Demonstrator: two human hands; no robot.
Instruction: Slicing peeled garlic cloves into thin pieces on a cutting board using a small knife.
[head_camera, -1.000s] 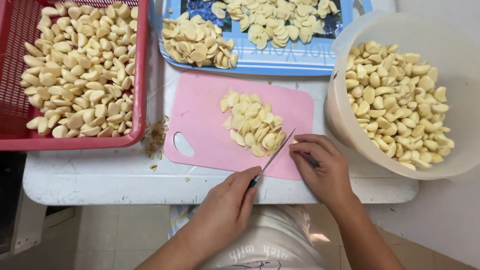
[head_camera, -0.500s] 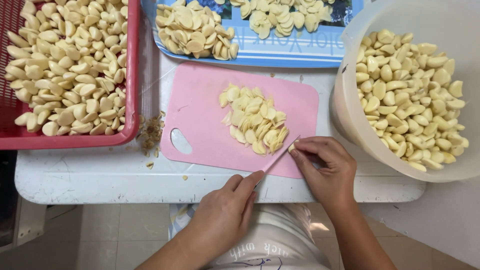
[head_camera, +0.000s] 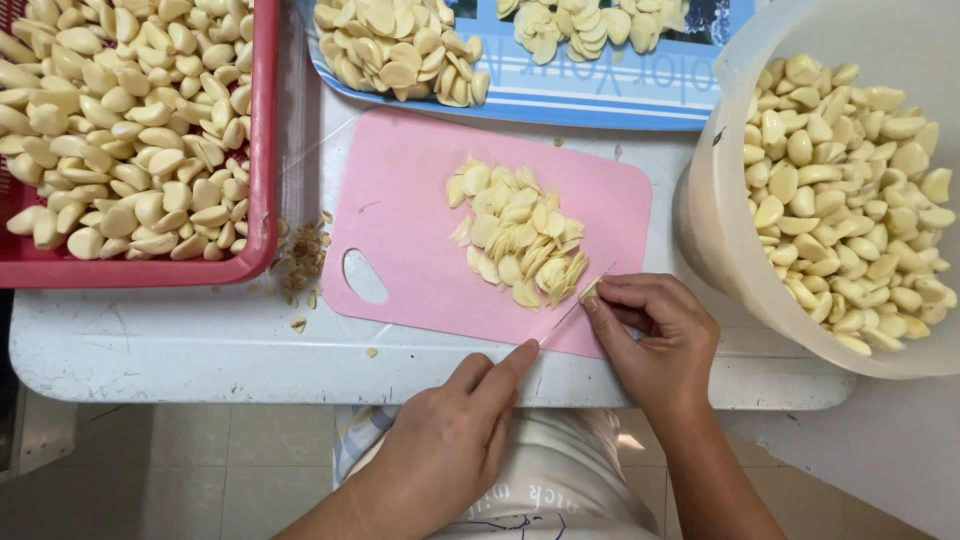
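The red basket (head_camera: 262, 150), blue tray (head_camera: 600, 100) and white bucket (head_camera: 720, 200) run past the edges; the knife (head_camera: 572, 312) handle hides inside the left hand (head_camera: 450, 440).

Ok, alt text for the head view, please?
Left hand holds a knife against a garlic clove pinched by the right hand on a pink cutting board, beside a pile of garlic slices.
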